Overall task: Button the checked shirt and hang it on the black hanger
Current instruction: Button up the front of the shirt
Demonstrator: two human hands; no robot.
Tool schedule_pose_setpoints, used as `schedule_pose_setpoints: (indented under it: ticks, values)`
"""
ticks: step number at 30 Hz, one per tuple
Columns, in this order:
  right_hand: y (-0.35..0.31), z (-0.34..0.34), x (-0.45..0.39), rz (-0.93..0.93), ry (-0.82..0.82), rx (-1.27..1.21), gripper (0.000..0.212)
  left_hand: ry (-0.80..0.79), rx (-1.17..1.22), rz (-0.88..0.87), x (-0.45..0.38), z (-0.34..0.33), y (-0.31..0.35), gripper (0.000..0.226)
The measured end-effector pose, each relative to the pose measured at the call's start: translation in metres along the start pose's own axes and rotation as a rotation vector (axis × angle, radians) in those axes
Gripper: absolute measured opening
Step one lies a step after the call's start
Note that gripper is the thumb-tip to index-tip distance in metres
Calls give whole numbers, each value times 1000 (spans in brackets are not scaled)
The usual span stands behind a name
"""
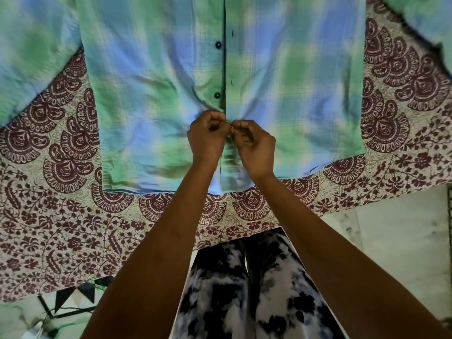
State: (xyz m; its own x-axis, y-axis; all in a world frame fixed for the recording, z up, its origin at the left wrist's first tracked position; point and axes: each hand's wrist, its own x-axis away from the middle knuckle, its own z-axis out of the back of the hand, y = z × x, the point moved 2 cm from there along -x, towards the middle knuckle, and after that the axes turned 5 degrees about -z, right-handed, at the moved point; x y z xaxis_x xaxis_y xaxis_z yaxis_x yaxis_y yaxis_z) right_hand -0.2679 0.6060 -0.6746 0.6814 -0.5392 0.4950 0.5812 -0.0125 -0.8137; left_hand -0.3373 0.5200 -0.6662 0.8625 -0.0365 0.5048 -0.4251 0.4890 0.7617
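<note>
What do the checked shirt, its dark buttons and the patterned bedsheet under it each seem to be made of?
Checked shirt: thin woven cloth, probably cotton, matte; it creases softly.
Buttons: likely plastic; small, dark, faint shine.
Patterned bedsheet: printed woven cloth, matte, lying flat.

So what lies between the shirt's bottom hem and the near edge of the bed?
Head view: only the printed bedsheet, crossed by the person's forearms; the checked shirt's hem ends short of that edge.
</note>
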Motion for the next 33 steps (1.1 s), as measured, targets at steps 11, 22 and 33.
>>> schedule_pose_setpoints:
  ticks: [11, 22, 33]
  values:
    - [-1, -9, 6, 33, 172, 49, 8, -180, -16, 109, -11, 1, 14, 16]
    - [-6, -10, 4, -11, 199, 65, 7, -112, 128, 273, -13, -2, 8, 11]
    - [-7, -16, -6, -188, 264, 18, 9, -60, 232, 350, -11, -5, 1, 21]
